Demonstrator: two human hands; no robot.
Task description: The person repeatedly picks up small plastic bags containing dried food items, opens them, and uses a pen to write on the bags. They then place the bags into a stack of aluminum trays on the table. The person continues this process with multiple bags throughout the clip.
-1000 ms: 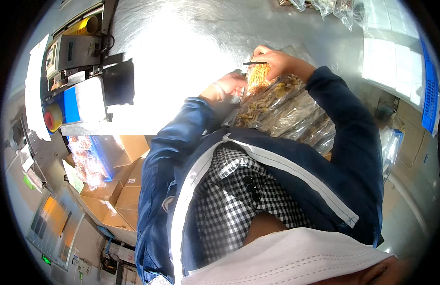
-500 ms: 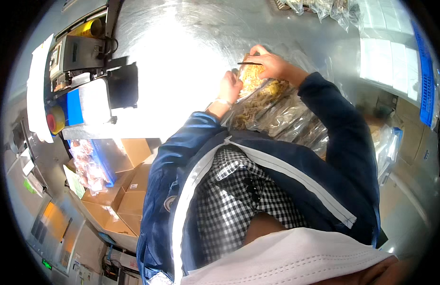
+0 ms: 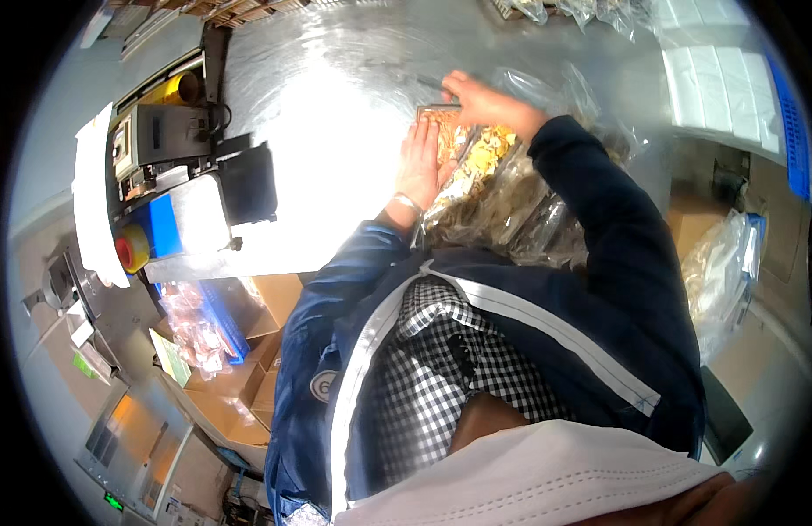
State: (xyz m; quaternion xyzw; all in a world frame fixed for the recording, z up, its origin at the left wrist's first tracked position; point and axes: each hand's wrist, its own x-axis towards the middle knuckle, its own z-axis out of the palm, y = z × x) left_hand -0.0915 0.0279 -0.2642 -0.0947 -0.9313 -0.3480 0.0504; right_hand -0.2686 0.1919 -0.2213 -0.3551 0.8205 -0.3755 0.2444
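Your left hand [image 3: 418, 164] lies flat, outstretched, on a clear, orange-filled pack [image 3: 450, 143] at twelve o'clock.
Your right hand [image 3: 487, 103] (blurred, its grip unreadable) is at the pack's one o'clock edge.

Counter [image 3: 362, 53], left end: I see a machine [image 3: 174, 136]
Near edge: bags [image 3: 504, 188]
Below near-left corner: boxes [image 3: 233, 386]

My jacket [image 3: 630, 215] is navy with white bands [image 3: 340, 421] down the front, over my black-and-white checked shirt [image 3: 423, 394]; my mask [image 3: 529, 469] is white. At upper centre, the food [image 3: 483, 156] shows orange, yellow and brown through clear bags [image 3: 520, 197]. The crate [image 3: 796, 131] at upper right is blue, the boxes [image 3: 235, 383] at lower left brown.
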